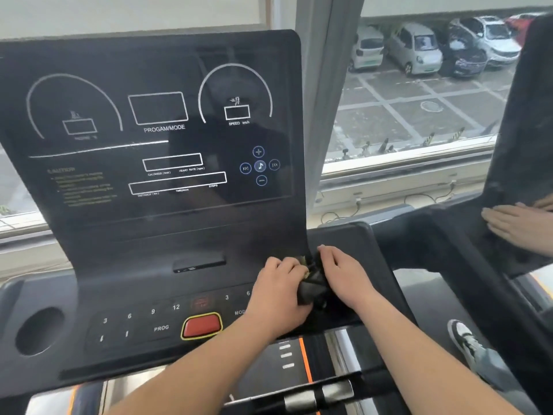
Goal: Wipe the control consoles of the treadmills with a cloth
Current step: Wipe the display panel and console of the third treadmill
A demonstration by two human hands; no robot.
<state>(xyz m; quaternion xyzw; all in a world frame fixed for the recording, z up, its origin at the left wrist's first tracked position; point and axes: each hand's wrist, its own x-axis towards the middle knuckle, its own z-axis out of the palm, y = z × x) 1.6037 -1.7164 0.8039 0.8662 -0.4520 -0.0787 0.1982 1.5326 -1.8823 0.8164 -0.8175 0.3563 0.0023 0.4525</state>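
Black cloth (311, 287) gripped by left hand (278, 290), right hand (344, 274) pressing.

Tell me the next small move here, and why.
Probably sweep the cloth leftward over the button panel. The left hand grips it bunched at the console's right end, the right hand rests on it, and the number keys and red button lie uncovered to its left.

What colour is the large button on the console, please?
The button is red, yellow-rimmed; head view.
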